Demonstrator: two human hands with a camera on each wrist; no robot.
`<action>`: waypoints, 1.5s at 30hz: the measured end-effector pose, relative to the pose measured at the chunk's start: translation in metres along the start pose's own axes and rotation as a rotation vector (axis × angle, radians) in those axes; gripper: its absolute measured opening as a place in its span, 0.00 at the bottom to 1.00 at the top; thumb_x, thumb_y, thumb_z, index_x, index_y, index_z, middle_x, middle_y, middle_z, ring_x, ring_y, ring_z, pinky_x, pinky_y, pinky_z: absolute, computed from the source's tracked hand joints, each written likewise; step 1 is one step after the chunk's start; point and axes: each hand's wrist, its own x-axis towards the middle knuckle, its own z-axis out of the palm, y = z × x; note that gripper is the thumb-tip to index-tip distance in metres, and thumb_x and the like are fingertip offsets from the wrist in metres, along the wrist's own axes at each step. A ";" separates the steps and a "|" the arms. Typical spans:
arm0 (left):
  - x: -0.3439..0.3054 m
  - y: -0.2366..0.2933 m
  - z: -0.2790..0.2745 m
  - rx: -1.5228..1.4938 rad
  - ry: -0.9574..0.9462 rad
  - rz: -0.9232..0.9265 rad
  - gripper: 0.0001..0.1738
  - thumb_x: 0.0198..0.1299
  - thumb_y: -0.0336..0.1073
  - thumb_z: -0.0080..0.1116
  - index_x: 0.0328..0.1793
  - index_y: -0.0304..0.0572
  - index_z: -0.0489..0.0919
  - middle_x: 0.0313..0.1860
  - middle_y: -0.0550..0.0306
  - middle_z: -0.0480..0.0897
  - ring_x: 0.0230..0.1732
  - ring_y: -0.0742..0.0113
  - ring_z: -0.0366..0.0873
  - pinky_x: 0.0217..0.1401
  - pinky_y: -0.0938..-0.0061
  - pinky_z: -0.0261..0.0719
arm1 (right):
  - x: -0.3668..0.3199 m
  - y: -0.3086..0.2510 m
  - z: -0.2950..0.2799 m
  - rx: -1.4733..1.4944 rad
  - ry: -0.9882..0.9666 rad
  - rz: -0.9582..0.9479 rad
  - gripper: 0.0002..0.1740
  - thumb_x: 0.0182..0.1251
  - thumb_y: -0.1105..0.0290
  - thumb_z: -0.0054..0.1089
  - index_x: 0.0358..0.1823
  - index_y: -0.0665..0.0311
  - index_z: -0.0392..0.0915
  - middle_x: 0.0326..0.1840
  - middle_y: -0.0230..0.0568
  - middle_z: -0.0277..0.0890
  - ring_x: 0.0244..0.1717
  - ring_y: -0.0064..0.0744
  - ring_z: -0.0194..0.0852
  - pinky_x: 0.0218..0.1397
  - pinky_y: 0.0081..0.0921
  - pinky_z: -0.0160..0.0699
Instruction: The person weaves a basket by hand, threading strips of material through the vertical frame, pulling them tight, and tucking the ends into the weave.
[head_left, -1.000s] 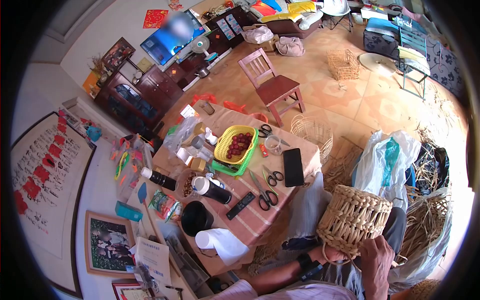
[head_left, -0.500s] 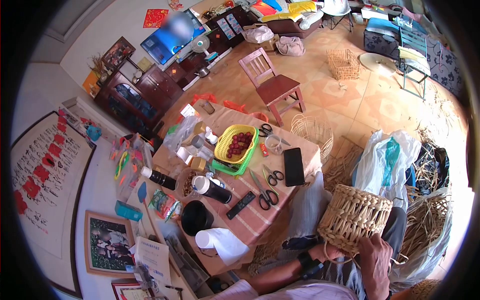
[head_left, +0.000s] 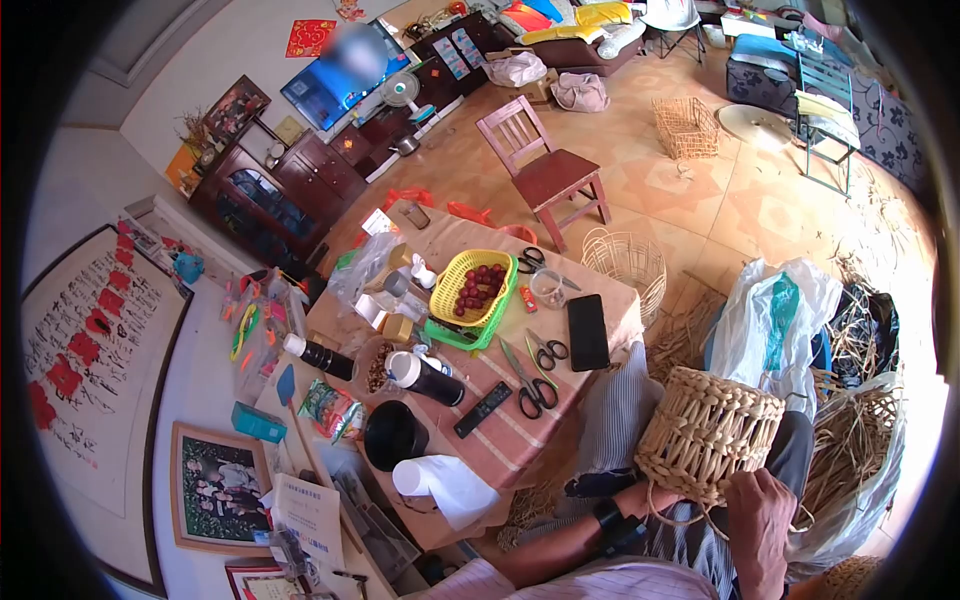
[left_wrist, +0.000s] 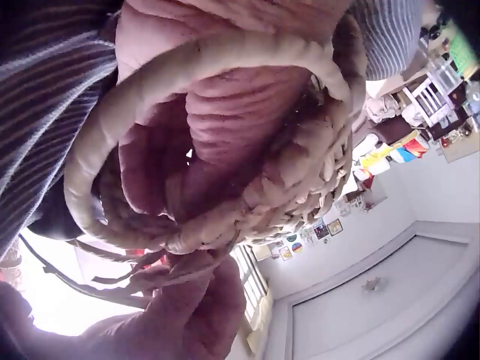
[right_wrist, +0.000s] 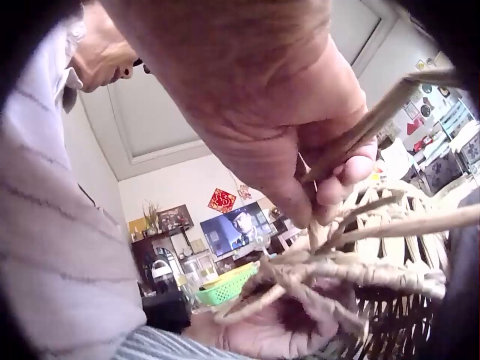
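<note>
A woven straw basket (head_left: 710, 435) lies tilted on the person's lap, its opening toward the body. The left hand (head_left: 648, 503) reaches into the opening and holds the basket near its rim; part of that hand is hidden inside. A wrapped straw loop (left_wrist: 217, 54) arches across the left hand in the left wrist view. At the rim, the right hand (head_left: 757, 525) pinches a straw strand (right_wrist: 360, 139) between thumb and fingers. Other loose strand ends (right_wrist: 409, 223) stick out around the rim in the right wrist view.
Left of the lap, a table (head_left: 490, 452) bears scissors (head_left: 535, 397), a phone (head_left: 587, 334), a remote (head_left: 482, 411), a yellow basket (head_left: 445, 292) of red fruit and a dark bottle (head_left: 428, 382). Plastic bags (head_left: 745, 310) with dry straw (head_left: 850, 450) stand on the right.
The right hand has shifted slightly right and turned a little at the rim. The straw loop by the left hand shows lower and wider. The basket stays nearly in place.
</note>
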 end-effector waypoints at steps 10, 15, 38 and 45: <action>0.004 0.024 0.012 1.376 0.084 0.106 0.30 0.86 0.44 0.49 0.89 0.46 0.62 0.87 0.57 0.67 0.86 0.60 0.63 0.91 0.61 0.62 | -0.002 0.002 0.021 -0.022 -0.033 -0.005 0.05 0.63 0.73 0.67 0.38 0.62 0.79 0.34 0.48 0.73 0.33 0.56 0.81 0.36 0.52 0.76; -0.004 0.019 0.006 1.098 0.111 0.067 0.32 0.86 0.45 0.49 0.89 0.46 0.61 0.87 0.57 0.66 0.86 0.59 0.63 0.91 0.60 0.60 | -0.006 -0.013 -0.003 -0.092 -0.106 -0.019 0.04 0.64 0.74 0.67 0.36 0.63 0.79 0.33 0.48 0.74 0.32 0.56 0.81 0.36 0.50 0.77; -0.015 0.012 0.003 0.850 0.134 0.024 0.37 0.84 0.51 0.52 0.91 0.49 0.57 0.89 0.56 0.62 0.88 0.57 0.59 0.91 0.56 0.55 | 0.006 0.005 0.029 -0.028 0.030 -0.013 0.04 0.62 0.74 0.69 0.34 0.61 0.81 0.31 0.47 0.75 0.31 0.52 0.82 0.36 0.47 0.78; -0.039 0.025 0.007 0.649 0.231 -0.014 0.39 0.83 0.53 0.52 0.92 0.49 0.56 0.90 0.56 0.61 0.88 0.56 0.58 0.91 0.55 0.54 | 0.005 0.022 0.010 0.069 0.065 0.142 0.06 0.67 0.72 0.68 0.34 0.64 0.80 0.31 0.46 0.76 0.34 0.56 0.81 0.36 0.49 0.78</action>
